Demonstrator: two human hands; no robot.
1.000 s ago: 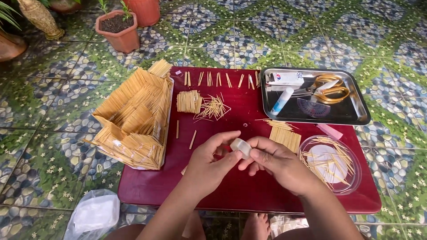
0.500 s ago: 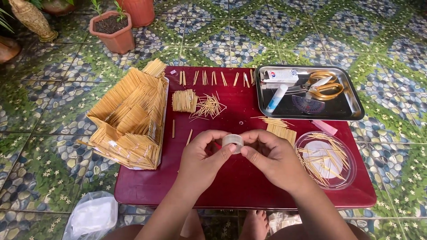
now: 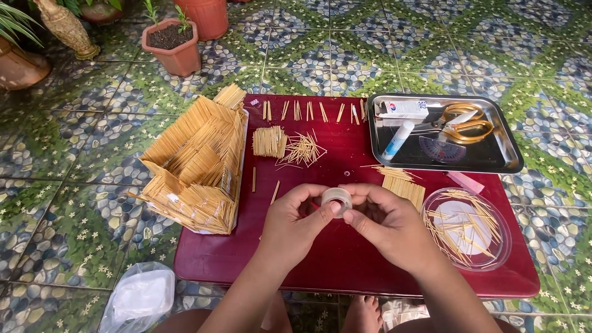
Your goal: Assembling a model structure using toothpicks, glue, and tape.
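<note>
- Both hands are meeting over the middle of the dark red table (image 3: 246,271), and the small roll of clear tape (image 3: 337,200) is sitting right between them
- The left hand (image 3: 295,223) is pinching the roll narrowly, thumb pressing on its near rim and fingers curling round the far side
- The right hand (image 3: 387,223) is closing on the same roll from the other side, its fingertips (image 3: 349,216) touching the lower edge; the thumb appears to be working at the rim
- The roll is standing on edge, its open hole facing roughly toward the person, so its axis is running from the person outward; neither hand is nearer, since both are touching it
- Just beside the right hand, a stack of cut sticks (image 3: 404,188) is lying on the table, and a clear round dish (image 3: 493,253) of loose toothpicks is sitting further right
- To the left, well apart from the hands, a little house of sticks (image 3: 197,163) is standing, spilling over the table's edge
- Farther off, a fanned bundle of toothpicks (image 3: 301,150) and a row of short pieces (image 3: 311,111) are lying near the far edge
- A metal tray (image 3: 505,161) at the far right is holding yellow-handled scissors (image 3: 459,123) and a glue tube (image 3: 396,141)
- A plastic bag (image 3: 140,297) is resting on the tiled floor
</note>
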